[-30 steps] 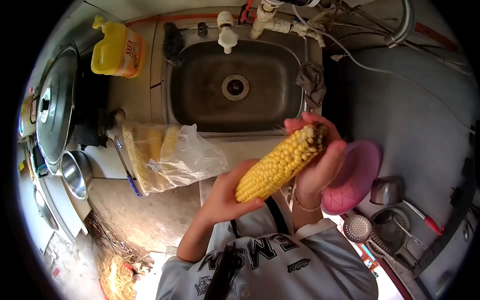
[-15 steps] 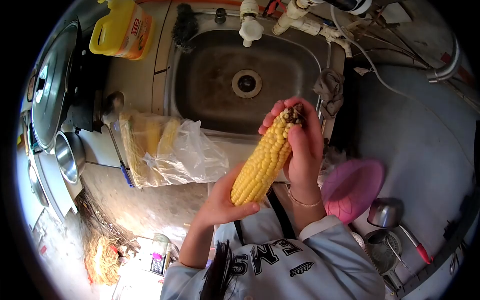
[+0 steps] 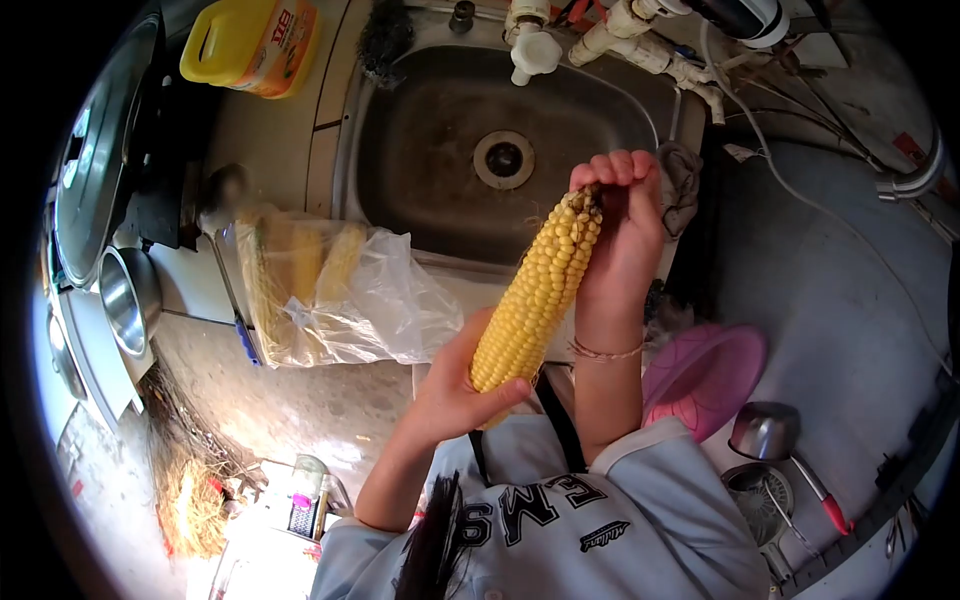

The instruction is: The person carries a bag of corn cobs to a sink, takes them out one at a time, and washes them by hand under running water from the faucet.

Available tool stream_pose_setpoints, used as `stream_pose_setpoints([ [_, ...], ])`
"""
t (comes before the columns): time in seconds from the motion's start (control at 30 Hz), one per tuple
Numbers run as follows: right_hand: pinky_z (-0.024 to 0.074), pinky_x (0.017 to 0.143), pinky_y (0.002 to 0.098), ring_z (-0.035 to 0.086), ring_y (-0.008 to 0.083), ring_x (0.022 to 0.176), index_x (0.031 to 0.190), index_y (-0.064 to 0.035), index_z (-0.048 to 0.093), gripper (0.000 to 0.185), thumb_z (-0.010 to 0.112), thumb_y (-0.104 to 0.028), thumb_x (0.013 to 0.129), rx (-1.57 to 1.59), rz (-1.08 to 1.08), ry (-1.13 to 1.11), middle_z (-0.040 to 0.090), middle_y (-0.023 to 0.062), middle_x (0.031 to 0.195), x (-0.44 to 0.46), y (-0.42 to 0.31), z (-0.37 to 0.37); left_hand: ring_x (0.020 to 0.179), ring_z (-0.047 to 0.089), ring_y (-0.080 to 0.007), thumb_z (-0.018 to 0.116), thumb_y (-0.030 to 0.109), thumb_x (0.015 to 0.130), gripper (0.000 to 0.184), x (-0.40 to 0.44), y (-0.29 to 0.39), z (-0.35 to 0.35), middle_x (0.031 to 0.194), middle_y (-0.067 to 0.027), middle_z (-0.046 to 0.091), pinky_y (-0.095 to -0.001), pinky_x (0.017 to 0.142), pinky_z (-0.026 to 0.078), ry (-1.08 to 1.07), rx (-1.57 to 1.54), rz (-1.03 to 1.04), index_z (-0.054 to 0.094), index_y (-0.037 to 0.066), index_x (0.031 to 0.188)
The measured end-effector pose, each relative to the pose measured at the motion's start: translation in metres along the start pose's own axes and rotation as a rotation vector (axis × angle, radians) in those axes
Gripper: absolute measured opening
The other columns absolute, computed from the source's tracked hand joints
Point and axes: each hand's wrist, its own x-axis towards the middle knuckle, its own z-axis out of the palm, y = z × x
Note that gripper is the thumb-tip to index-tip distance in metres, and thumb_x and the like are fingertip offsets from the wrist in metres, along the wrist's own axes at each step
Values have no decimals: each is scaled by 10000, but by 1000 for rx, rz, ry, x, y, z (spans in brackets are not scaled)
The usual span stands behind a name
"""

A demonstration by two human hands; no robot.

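A worn kitchen counter (image 3: 275, 150) holds a steel sink (image 3: 420, 160), with a white tap (image 3: 535, 58) at its back edge and a grey cloth (image 3: 680, 190) at its right rim. The cob (image 3: 530, 300) is in front of the sink, its dark end (image 3: 589, 197) reaching over the basin in this view.

Over the last second the cob has swung steeper, and the right hand (image 3: 625, 235), under and beside that end earlier, now has its fingers bunched over it. The work thus appears centred on the dark end, with the rows of kernels left bare to view. The left hand (image 3: 455, 395) stays wrapped around the lower part, thumb across the front. The right thumb is hidden, so I cannot tell whether that hand pinches the end or merely rests against it.

Left of the hands, a clear bag (image 3: 385, 300) with more cobs (image 3: 340, 265) inside lies on the counter, near the left hand but apart from it. A yellow jug (image 3: 232, 45) stands farther back. To the right are a pink basin (image 3: 735, 365) and a small pan (image 3: 765, 432). Nothing stands between the hands along the cob.
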Motion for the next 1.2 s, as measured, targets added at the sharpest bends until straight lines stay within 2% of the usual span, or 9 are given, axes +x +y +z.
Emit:
stream_pose_setpoints([
  [0.27, 382, 610, 259, 391, 117, 592, 900, -61, 476, 98, 431, -149, 900, -347, 132, -102, 416, -9, 709, -16, 4, -23, 895, 555, -195, 682, 210, 724, 644, -1, -4, -9, 992, -111, 551, -300, 770, 439, 96, -133, -55, 354, -3, 1236],
  [0.37, 382, 515, 303, 463, 164, 527, 903, -18, 508, 204, 466, -218, 899, -1073, -212, -132, 521, 44, 661, -30, 29, -13, 922, 571, -207, 699, 187, 689, 696, 6, 8, -3, 1029, -132, 557, -309, 756, 470, 195, 518, -11, 328, -12, 1242],
  [0.43, 365, 447, 335, 487, 217, 461, 872, 8, 533, 276, 475, -261, 898, -1575, -185, -218, 548, 114, 574, -20, 22, -17, 794, 596, -382, 695, 207, 663, 632, 10, 2, -1, 842, -215, 585, -378, 667, 478, 360, 698, 24, 371, 7, 1167],
  [0.6, 331, 403, 285, 416, 163, 389, 751, -10, 541, 300, 465, -255, 907, -1509, -246, -271, 472, 80, 471, 11, 27, -40, 791, 607, -262, 669, 193, 721, 581, 19, -15, -4, 932, -157, 572, -342, 665, 487, 292, 290, -58, 366, 11, 1182],
  [0.67, 260, 395, 228, 349, 69, 401, 710, -43, 526, 302, 466, -256, 915, -757, 156, -173, 414, -16, 484, 21, 25, -47, 773, 599, -224, 655, 188, 749, 576, 23, -23, -4, 993, -139, 554, -335, 669, 496, 237, -32, -116, 355, 14, 1209],
  [0.73, 208, 409, 194, 286, 15, 439, 688, -65, 505, 291, 474, -244, 916, -727, 119, -159, 362, -65, 533, 25, 13, -40, 739, 592, -207, 608, 214, 794, 550, 29, -22, 0, 981, -135, 546, -318, 638, 500, 218, -282, -147, 336, 26, 1233],
  [1.0, 229, 429, 209, 331, 90, 494, 787, -54, 400, 392, 375, -423, 917, -646, -559, -135, 411, 40, 688, 56, -63, -13, 724, 594, -206, 602, 216, 792, 567, 48, -6, 6, 977, -145, 545, -320, 633, 505, 249, -357, -39, 318, 38, 1249],
  [1.1, 312, 479, 226, 390, 123, 529, 840, -28, 413, 369, 382, -388, 917, -687, -810, -168, 417, 47, 688, 79, -90, 35, 736, 595, -201, 603, 199, 801, 570, 53, 2, 15, 979, -132, 552, -319, 642, 509, 229, -376, -15, 311, 43, 1264],
  [1.2, 413, 655, 292, 505, 205, 667, 912, 19, 440, 288, 588, -211, 821, -996, -1251, -91, 496, 88, 740, 104, -84, 98, 782, 590, -200, 595, 157, 809, 574, 57, 12, 25, 1000, -129, 548, -317, 658, 511, 189, -363, -3, 294, 46, 1285],
])
